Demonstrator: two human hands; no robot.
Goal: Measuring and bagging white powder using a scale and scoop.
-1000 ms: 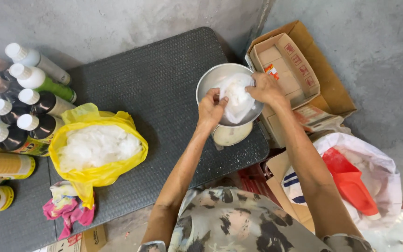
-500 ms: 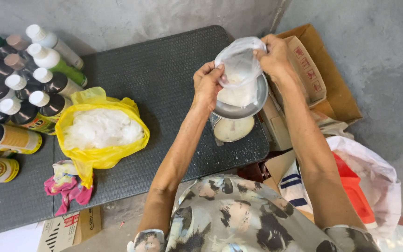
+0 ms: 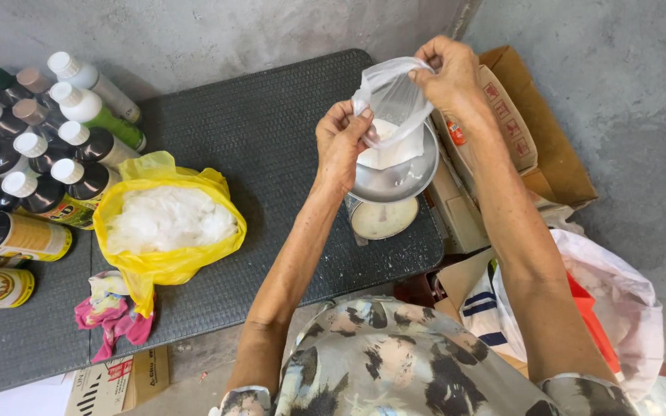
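Clear plastic bag point(image 3: 391, 115) between both hands, above metal pan point(image 3: 395, 181).

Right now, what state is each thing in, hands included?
left hand: pinching the small clear bag's rim
right hand: pinching the opposite rim, held higher
small clear bag: mouth open, part filled with white powder, bottom in the bowl
metal bowl: on a scale, bag resting inside
yellow bag: open, holding white powder
bottles: capped, some upright, some lying down
pink cloth: crumpled on the mat
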